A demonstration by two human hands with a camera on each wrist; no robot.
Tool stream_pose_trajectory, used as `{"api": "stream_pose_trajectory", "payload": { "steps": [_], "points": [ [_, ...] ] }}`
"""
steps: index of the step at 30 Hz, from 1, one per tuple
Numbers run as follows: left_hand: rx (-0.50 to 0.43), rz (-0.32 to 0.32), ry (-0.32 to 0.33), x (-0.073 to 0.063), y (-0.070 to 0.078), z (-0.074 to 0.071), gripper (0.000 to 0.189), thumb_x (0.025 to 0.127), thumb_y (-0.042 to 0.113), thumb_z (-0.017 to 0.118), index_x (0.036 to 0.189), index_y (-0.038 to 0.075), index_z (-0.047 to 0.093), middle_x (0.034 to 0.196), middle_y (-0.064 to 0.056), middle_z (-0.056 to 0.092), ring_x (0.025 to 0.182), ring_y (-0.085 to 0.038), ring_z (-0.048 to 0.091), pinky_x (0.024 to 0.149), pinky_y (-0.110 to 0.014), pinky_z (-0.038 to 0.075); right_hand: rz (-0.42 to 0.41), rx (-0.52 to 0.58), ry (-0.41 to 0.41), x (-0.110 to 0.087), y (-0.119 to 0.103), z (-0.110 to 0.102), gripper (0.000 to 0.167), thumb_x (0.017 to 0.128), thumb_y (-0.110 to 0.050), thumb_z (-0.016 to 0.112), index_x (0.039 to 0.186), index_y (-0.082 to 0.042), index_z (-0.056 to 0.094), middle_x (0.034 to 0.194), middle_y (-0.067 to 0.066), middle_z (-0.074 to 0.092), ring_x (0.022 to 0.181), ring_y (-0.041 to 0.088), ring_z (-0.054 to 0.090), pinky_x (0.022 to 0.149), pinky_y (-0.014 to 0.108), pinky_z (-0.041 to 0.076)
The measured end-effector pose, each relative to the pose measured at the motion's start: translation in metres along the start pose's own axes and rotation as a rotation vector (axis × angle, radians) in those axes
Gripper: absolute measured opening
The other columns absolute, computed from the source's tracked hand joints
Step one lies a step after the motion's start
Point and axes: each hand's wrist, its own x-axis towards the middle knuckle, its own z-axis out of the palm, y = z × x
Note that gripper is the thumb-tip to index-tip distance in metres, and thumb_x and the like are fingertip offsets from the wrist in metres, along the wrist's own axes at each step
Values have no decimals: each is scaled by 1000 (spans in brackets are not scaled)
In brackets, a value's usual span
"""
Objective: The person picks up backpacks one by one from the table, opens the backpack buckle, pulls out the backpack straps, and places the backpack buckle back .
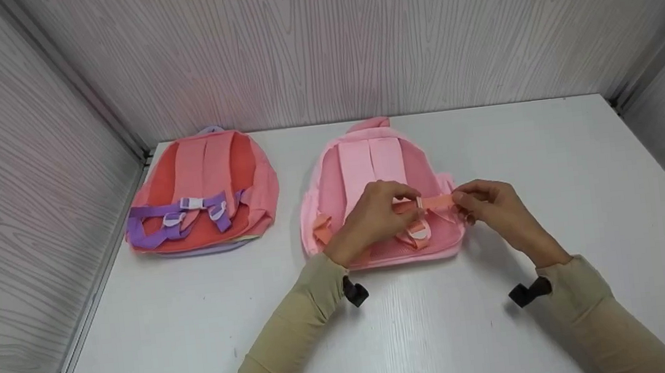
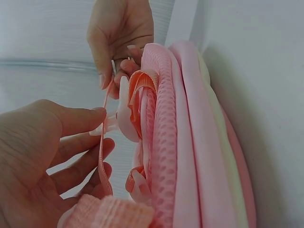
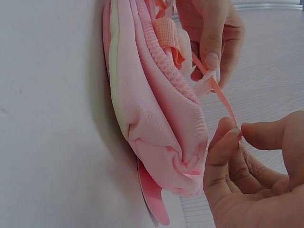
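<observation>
A pink backpack (image 1: 358, 162) lies on the table with its shoulder straps facing up. Over its lower part, my left hand (image 1: 377, 216) pinches a small white buckle (image 3: 205, 85) threaded with an orange webbing strap (image 1: 438, 201). To the right, my right hand (image 1: 498, 209) pinches the same strap between thumb and fingertips, holding it taut and raised off the mesh back. A frayed end pokes out below those fingertips in the right wrist view. Just under the strap sits a white plastic adjuster (image 1: 419, 234) with orange webbing through it.
At the left of the white table (image 1: 576, 154) lies a coral backpack (image 1: 262, 197) with purple webbing (image 1: 145, 228) joined by a white buckle (image 1: 191, 203). Wood-grain panels (image 1: 318, 46) wall the back and both sides.
</observation>
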Motion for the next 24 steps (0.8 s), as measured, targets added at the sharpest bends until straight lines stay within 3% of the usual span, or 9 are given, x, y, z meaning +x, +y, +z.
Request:
{"api": "stream_pose_trajectory", "payload": {
  "steps": [6,13,24],
  "points": [
    [44,-14,-4,3,4,3,25,98,18,76,121,11,81,118,-1,79,115,-16,68,108,-34,50,1,5,7,0,1,0,38,106,-25,69,124,9,67,93,4,74,79,12,67,70,23,57],
    [16,-24,-8,7,6,7,25,97,14,75,121,8,81,118,-3,79,114,-16,69,104,-30,54,19,-10,3,1,1,0,41,106,-28,69,125,8,67,94,5,75,80,11,68,72,24,57],
    [21,-6,-7,12,11,13,26,98,16,75,123,9,80,120,-1,78,115,-15,66,108,-34,51,17,-16,6,0,1,-1,39,107,-25,68,124,10,68,93,4,75,79,11,68,71,23,57]
  ]
}}
